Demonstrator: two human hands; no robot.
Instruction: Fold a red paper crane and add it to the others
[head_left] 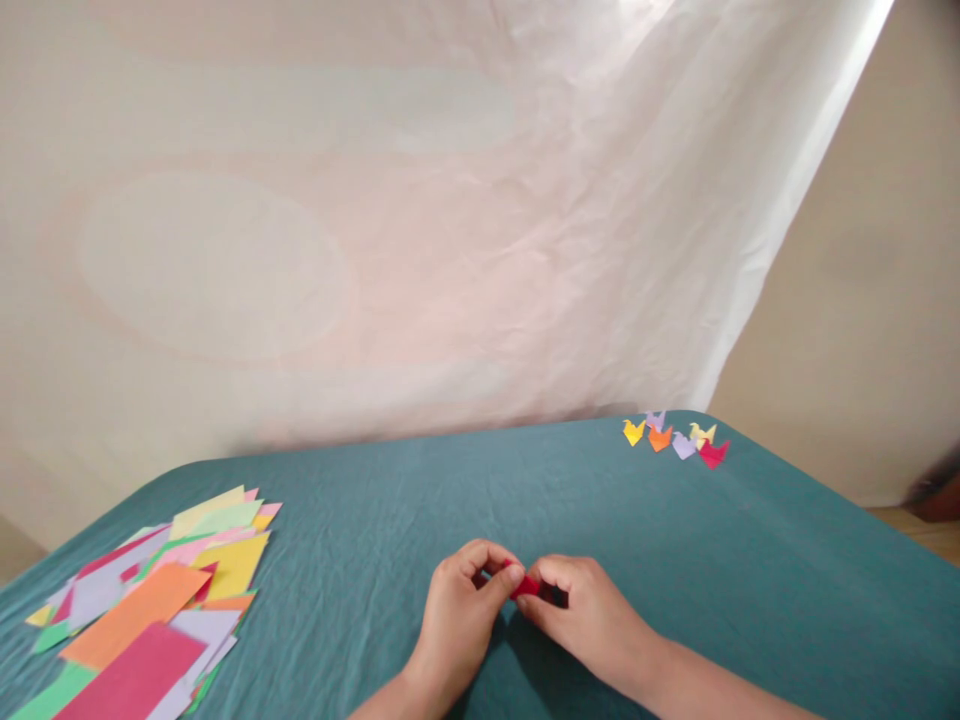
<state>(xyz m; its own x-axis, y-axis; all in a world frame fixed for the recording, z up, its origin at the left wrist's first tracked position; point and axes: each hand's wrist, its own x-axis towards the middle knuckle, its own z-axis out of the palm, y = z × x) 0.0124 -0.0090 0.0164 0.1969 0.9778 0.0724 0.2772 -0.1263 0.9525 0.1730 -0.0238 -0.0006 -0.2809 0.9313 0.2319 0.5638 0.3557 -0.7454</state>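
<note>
Near the front middle of the table, a small folded piece of red paper (pixel 526 587) is pinched between my two hands. My left hand (pixel 469 600) grips its left end with thumb and forefinger. From the other side, my right hand (pixel 581 610) pinches the right end between thumb and fingers. Most of the paper is hidden by the fingertips, so its exact shape cannot be made out. Both hands are just above the cloth, with a shadow beneath them.
A loose pile of coloured paper sheets (pixel 142 610) lies on the left of the green-covered table (pixel 360 560). Several small folded paper birds (pixel 660 438) in yellow, orange, lilac and red sit at the far right corner. Behind the table hangs a pale sheet (pixel 450 250).
</note>
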